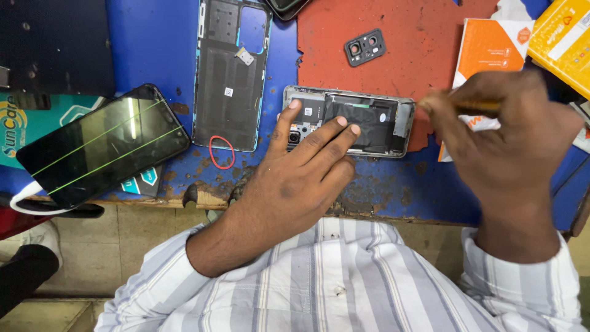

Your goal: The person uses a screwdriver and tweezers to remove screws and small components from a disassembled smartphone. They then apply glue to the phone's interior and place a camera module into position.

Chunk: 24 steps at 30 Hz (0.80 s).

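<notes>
My left hand [301, 178] lies flat, fingers spread, pinning the opened grey phone chassis with exposed black battery [350, 120] to the worn blue counter [153, 43]. Right hand [510, 147] is closed around a thin yellow-handled tool [476, 107] just right of the chassis. Detached dark back cover [230, 74] sits left of it.

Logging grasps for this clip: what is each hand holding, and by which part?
The left hand presses its fingertips on the opened phone, pinning rather than gripping it. The right hand pinches a thin yellowish tool by its shaft; its tip is hidden.
</notes>
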{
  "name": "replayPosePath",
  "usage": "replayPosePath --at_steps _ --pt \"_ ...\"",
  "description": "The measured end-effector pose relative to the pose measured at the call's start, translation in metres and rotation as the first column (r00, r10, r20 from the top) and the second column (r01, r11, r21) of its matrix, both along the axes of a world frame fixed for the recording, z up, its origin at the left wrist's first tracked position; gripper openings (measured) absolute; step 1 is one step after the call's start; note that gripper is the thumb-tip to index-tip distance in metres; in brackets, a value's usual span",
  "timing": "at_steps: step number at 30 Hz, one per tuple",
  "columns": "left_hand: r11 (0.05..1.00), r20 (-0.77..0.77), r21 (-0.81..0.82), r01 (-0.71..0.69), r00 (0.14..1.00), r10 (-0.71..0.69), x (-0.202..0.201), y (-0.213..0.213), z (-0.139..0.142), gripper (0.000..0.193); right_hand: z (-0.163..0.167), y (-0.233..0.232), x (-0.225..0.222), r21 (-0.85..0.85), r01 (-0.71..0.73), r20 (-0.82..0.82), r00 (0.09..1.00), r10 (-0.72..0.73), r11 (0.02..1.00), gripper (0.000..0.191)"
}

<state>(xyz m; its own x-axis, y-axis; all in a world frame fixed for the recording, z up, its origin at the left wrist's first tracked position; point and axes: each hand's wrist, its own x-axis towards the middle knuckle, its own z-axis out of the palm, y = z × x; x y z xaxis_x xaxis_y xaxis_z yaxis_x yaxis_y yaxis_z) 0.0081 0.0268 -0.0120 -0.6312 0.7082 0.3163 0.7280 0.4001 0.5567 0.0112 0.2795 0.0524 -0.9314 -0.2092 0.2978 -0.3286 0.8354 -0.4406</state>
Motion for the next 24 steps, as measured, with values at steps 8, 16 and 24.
replayPosePath --at_steps 8,16,24 --pt "1.000 -0.008 -0.004 0.003 1.000 -0.003 -0.001 -0.001 0.002 0.005 0.005 -0.008 -0.005 -0.023 0.058 0.023 0.998 -0.057 0.998 0.037" --pt "1.000 -0.004 0.001 0.024 1.000 -0.024 -0.002 -0.001 0.003 0.005 0.008 -0.010 -0.009 -0.009 0.064 0.038 0.997 -0.064 0.998 0.038" --pt "1.000 -0.006 0.003 0.020 1.000 -0.020 -0.003 -0.002 0.006 0.005 0.010 -0.014 -0.012 -0.181 0.029 0.083 0.996 -0.014 0.983 0.037"
